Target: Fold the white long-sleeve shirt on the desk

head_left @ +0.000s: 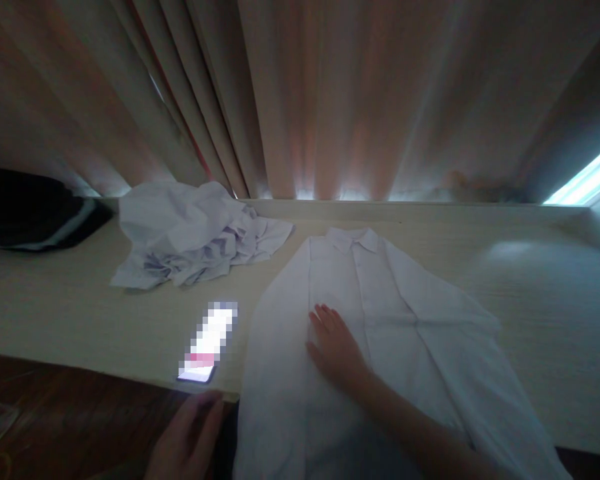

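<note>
Right hand: laid flat, palm down, fingers together and extended, on the front of the white shirt. It presses on the panel left of the button line, about midway down the garment; it grips nothing.

Left hand: at the near edge of the desk, fingers loosely curled and slightly apart. It sits just beside the lower left hem of the shirt. Whether it touches the fabric cannot be told; it shows no grasp on any item.

White shirt: spread face up on the desk, collar toward the far edge, hem hanging over the near edge. The right-side sleeve lies folded diagonally across the body of the garment.

Phone: lies flat, screen lit, near the near edge of the desk, just left of the shirt and just beyond the left hand.

Crumpled white garment: heaped near the far edge, left of the shirt collar, apart from the shirt.

Dark item: at the far left corner of the desk.

Curtain: hangs behind the far edge
</note>
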### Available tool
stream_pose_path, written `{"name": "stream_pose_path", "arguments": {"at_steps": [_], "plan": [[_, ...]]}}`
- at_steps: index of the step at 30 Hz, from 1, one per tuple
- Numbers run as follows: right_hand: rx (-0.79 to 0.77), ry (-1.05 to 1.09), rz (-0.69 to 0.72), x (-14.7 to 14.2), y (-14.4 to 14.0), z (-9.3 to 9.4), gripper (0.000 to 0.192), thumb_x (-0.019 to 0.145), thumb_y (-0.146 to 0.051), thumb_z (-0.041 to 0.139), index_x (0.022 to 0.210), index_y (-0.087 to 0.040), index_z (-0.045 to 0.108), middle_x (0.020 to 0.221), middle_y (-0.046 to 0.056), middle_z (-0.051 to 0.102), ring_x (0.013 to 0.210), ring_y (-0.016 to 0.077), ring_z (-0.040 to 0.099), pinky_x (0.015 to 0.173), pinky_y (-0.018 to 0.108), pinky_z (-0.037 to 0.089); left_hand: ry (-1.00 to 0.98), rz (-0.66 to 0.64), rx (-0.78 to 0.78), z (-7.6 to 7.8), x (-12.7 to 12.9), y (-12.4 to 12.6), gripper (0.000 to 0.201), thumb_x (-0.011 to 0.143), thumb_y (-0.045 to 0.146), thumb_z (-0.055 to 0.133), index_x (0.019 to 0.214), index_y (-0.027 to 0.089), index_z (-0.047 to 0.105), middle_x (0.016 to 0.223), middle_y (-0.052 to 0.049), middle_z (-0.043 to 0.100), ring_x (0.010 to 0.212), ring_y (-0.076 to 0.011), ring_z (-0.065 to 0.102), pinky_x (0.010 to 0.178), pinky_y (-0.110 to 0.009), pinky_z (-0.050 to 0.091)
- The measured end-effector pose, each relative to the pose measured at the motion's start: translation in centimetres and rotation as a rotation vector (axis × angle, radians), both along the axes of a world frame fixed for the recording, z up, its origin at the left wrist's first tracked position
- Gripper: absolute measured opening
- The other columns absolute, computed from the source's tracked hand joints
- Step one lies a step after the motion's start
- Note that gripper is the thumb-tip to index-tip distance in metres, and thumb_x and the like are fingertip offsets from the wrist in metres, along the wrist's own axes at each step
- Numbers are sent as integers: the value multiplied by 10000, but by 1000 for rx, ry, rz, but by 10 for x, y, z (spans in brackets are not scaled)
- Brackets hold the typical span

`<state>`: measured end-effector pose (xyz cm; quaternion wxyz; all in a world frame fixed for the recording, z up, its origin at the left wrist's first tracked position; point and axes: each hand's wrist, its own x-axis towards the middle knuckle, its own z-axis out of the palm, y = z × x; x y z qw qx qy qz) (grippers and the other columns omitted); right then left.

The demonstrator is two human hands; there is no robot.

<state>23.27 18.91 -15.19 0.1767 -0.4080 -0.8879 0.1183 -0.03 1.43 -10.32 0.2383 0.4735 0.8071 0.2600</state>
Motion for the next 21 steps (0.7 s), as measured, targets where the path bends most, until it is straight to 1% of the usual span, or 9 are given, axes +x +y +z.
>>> {"name": "stream_pose_path", "arguments": {"at_steps": [2,4,6,8,9,12,15,18,21], "plan": [[-71,-4,30,12,-30,-2,506,820,-214,463,1305,-70,467,1393,190,414,1331,292,304,1098,490,261,147,-173,184,1,4,59,430,870,494,330,1016,203,611,1037,-63,668,966,-207,618,848,-349,522],[-155,-14,89,19,-52,-4,521,802,-183,458,1314,-87,464,1385,183,425,1310,288,346,1083,487,294,345,-365,288,-7,12,128,433,912,394,256,1100,186,586,1124,-78,638,1054,-186,579,946,-355,465],[-236,-33,144,22,-65,-5,557,789,-191,472,1340,-108,439,1398,163,410,1310,283,347,1085,471,291,591,-597,241,-23,22,191,446,918,326,238,1209,158,530,1264,-114,562,1187,-203,495,1017,-389,398],[-285,-44,178,24,-68,-7,592,789,-250,505,1363,-137,417,1421,141,376,1320,289,324,1091,461,276,634,-676,239,-42,32,238,437,911,301,269,1244,151,509,1341,-126,497,1260,-220,426,1061,-414,336],[-294,-44,187,25,-67,-8,617,785,-296,529,1374,-163,405,1432,125,357,1325,293,312,1092,459,273,647,-696,236,-51,37,255,438,910,309,284,1265,157,491,1372,-130,464,1285,-233,396,1071,-440,312],[-291,-29,211,28,-61,-16,688,743,-420,592,1386,-299,379,1458,38,310,1334,284,290,1092,434,277,658,-702,228,-76,45,283,485,906,396,309,1317,172,434,1418,-155,397,1328,-284,328,1066,-521,266],[-300,-15,231,30,-57,-23,674,715,-470,607,1350,-428,386,1449,-50,316,1331,264,300,1091,411,282,671,-685,207,-89,48,292,603,880,527,310,1361,168,373,1444,-185,341,1348,-336,271,1062,-572,212],[-313,-4,244,30,-59,-24,652,717,-481,601,1334,-458,393,1440,-67,328,1324,261,317,1083,402,298,698,-663,208,-89,48,296,656,860,588,299,1372,182,354,1455,-179,323,1353,-348,251,1074,-568,188],[-310,3,233,36,-60,-17,697,719,-485,608,1368,-408,367,1460,-30,301,1331,276,301,1081,416,303,722,-635,238,-82,43,295,610,899,515,242,1383,156,328,1452,-169,333,1357,-313,259,1092,-526,205]]}}
